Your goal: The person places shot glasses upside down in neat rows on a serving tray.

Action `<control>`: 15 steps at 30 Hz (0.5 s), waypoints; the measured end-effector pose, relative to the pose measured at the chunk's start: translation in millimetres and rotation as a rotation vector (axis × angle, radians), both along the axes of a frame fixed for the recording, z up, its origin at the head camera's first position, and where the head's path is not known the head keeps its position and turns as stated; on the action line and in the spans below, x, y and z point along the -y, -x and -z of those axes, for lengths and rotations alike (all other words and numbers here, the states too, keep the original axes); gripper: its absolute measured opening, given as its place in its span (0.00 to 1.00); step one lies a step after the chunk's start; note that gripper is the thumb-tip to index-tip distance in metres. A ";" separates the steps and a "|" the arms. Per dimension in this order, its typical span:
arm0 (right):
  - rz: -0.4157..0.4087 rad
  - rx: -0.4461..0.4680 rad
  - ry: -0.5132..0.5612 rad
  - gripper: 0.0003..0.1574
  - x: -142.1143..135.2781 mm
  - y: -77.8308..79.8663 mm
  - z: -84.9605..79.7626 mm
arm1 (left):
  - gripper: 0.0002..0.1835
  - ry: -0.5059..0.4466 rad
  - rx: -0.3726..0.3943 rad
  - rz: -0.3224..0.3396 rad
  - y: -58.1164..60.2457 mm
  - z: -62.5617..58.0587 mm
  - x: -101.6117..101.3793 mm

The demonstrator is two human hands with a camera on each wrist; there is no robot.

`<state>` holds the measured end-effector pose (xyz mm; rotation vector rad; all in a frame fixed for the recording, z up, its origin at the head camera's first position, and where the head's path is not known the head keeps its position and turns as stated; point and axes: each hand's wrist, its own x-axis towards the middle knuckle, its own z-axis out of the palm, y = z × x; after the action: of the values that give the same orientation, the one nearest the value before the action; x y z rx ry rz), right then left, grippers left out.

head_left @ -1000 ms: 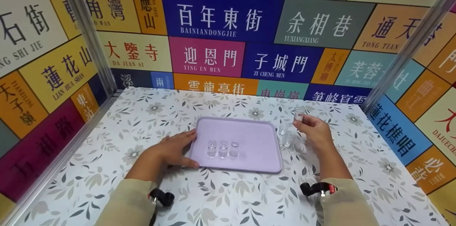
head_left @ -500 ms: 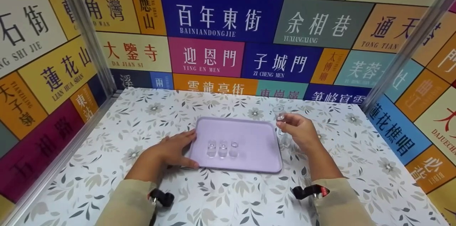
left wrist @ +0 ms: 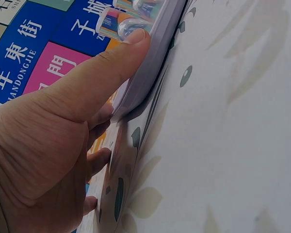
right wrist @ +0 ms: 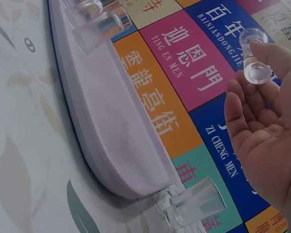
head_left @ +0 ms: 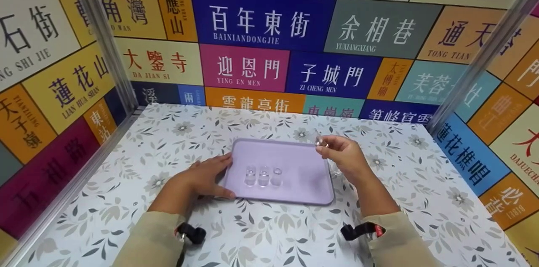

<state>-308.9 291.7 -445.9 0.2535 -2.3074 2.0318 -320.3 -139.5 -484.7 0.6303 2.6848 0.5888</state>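
Note:
In the head view, my right hand (head_left: 343,155) pinches a small clear shot glass (head_left: 318,140) between thumb and fingers, above the far right corner of a lilac tray (head_left: 303,174). The right wrist view shows this glass (right wrist: 256,58) held off the surface. Three similar glasses (head_left: 263,176) stand in a row on the tray's left half. My left hand (head_left: 202,176) rests at the tray's left side, fingers extended and thumb on the near rim. Just outside the tray's right edge stands another shot glass (right wrist: 199,204), mostly hidden by my right hand in the head view.
The table (head_left: 269,233) has a white cloth with a leaf and flower print. Colourful panels (head_left: 261,18) with printed place names wall the back and both sides. Metal posts (head_left: 103,35) stand at the back corners. A black strap camera (head_left: 364,230) sits on each wrist.
My right hand has carried the shot glass leftward, from the right of the tray to over its far right corner. My left hand, the tray and its three glasses have stayed put.

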 end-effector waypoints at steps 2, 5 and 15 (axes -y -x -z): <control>-0.011 -0.007 0.007 0.25 3.0 -0.5 0.8 | 0.66 0.000 0.003 -0.001 0.0 0.1 -0.5; -0.020 -0.008 0.010 0.25 7.3 -0.9 2.4 | 0.67 -0.006 0.007 -0.003 0.3 0.3 -0.9; -0.037 0.006 -0.013 0.29 22.8 -2.8 6.9 | 0.66 -0.009 0.017 -0.014 1.8 1.9 -1.6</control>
<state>-306.1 268.9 -452.8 0.2937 -2.3381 2.0377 -322.1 -138.0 -486.6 0.6070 2.6741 0.6072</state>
